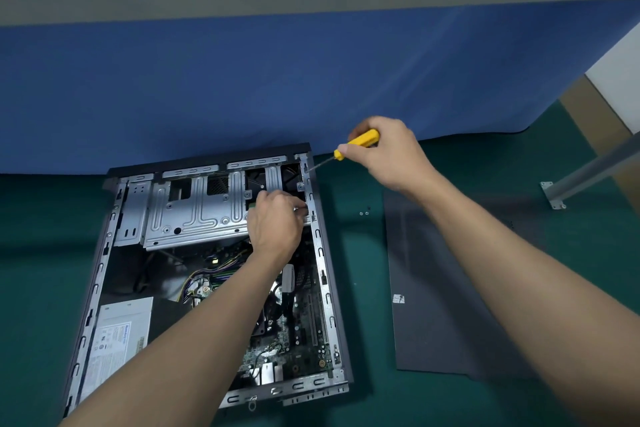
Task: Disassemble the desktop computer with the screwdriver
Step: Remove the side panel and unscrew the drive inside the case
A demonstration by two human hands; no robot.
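Grip. My right hand [384, 152] is clamped round the yellow handle of the screwdriver [360, 141], thumb along its front. The shaft slants down toward 8 o'clock, and the tip sits at a screw point on the rail [308, 184], at the computer's 1 o'clock corner. I judge the slant is forced by the partition close behind, which leaves no room to come in upright.

My left hand [277, 222] reaches over the board [304, 326] to the 3 o'clock end of the cage [194, 208]. The fingers are curled there, against the rail. Whether they pinch anything I cannot tell. Likely purpose: steadying the cage while the fastener is worked.

Task item. The computer [104, 253] lies on its side at 7 o'clock in view, open face up, supply [117, 333] at its 7 o'clock corner.

Removed parts. The panel [450, 288] lies flat at 3 o'clock of the computer, apart from it. Small screws [364, 212] lie between the two, near the panel's top edge, kept within reach.

Surface and room. Dark green mat [367, 288]. Blue partition [311, 80] at 12 o'clock, grey band above. A metal leg [585, 173] is footed to the mat at 3 o'clock.
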